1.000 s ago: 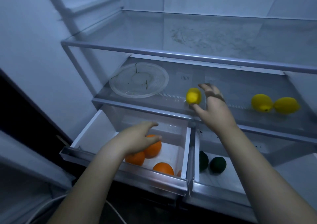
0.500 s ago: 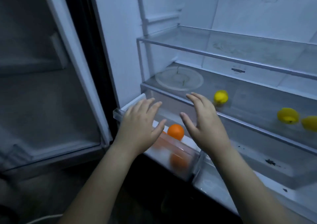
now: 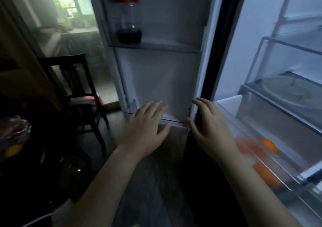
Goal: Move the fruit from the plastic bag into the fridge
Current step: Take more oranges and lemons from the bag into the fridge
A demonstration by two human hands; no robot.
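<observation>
Left hand (image 3: 146,129), right hand (image 3: 211,131): empty, fingers spread, apart, before the open fridge door (image 3: 167,80). Oranges (image 3: 269,145): in the fridge drawer (image 3: 244,125). Plastic bag (image 3: 14,132): far left, yellow fruit (image 3: 12,151) inside.

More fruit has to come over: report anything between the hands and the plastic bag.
Nothing visible blocks it. The left hand and right hand are empty, and the plastic bag lies low to the left. A dark chair stands farther back, though that stretch is dim.
</observation>
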